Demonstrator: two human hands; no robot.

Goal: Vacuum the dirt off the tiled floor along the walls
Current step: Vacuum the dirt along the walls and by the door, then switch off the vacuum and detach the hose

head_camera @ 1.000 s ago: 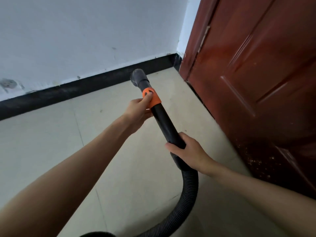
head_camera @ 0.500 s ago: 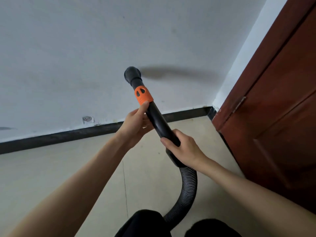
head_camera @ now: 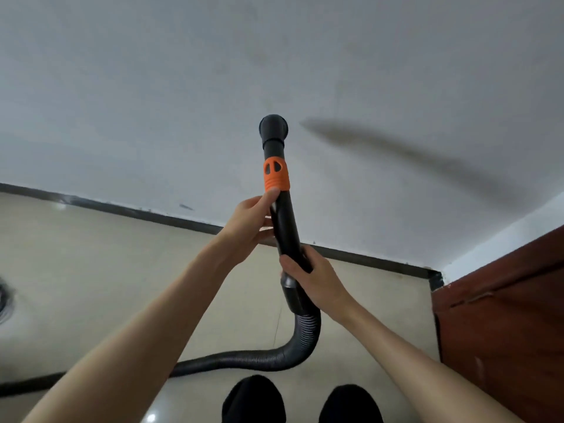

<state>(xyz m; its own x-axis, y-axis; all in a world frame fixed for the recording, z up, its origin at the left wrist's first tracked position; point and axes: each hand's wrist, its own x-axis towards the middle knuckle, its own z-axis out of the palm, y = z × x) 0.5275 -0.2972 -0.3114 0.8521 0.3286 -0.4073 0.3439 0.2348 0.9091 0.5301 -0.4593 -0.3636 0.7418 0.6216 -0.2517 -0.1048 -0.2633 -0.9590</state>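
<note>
I hold a black vacuum wand [head_camera: 285,221] with an orange collar [head_camera: 276,174], raised so that its round open end [head_camera: 273,127] points up in front of the white wall [head_camera: 152,87]. My left hand [head_camera: 248,224] grips the wand just below the orange collar. My right hand [head_camera: 311,279] grips it lower, near the cuff where the ribbed black hose [head_camera: 265,358] starts. The hose curves down and runs left across the beige tiled floor [head_camera: 91,285]. No nozzle is fitted on the wand's end.
A black skirting [head_camera: 137,212] runs along the foot of the wall to the corner at the right. A dark red wooden door [head_camera: 503,331] stands at the right. My two black shoes [head_camera: 253,401] are at the bottom. A dark floor drain [head_camera: 4,300] sits at the left edge.
The wand has swung up from pointing at the floor corner to pointing upward before the wall. My view has lifted and shifted left; the door is now farther right.
</note>
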